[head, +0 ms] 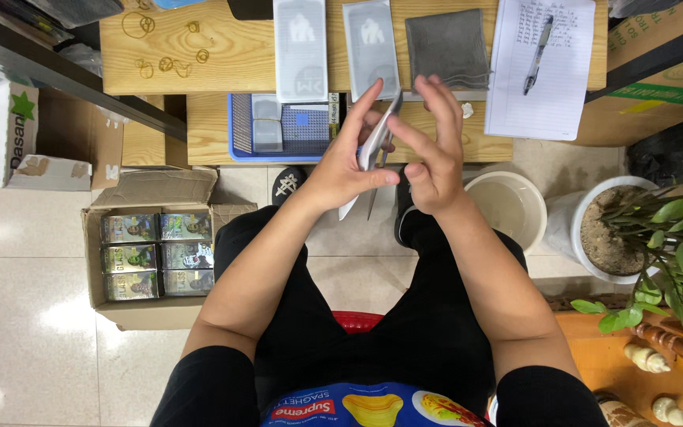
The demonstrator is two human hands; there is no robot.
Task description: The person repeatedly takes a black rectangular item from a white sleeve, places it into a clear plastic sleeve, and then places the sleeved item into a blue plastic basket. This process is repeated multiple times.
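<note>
Left hand (345, 162) pinches thin glass screen protector (375, 142) edge-on above the lap, in front of the desk (215, 126), right hand (432, 150) fingers spread on its film: best peel from one corner, touch edges only, no flexing.

I see the table (199, 55) in light yellow wood with a fine grain. On its lower shelf stands a blue mesh basket (240, 126), and inside are pale grey-white boxes (266, 119). Above the basket lie two frosted white cases (300, 47) and a dark grey cloth (446, 46). Right of the cloth is a white lined paper (543, 87) with a silver-grey pen (539, 51). In front of the basket, my hands (393, 154) hold a thin white and silver sheet (375, 146). My trousers (405, 316) are black, and the stool (357, 321) is red.
</note>
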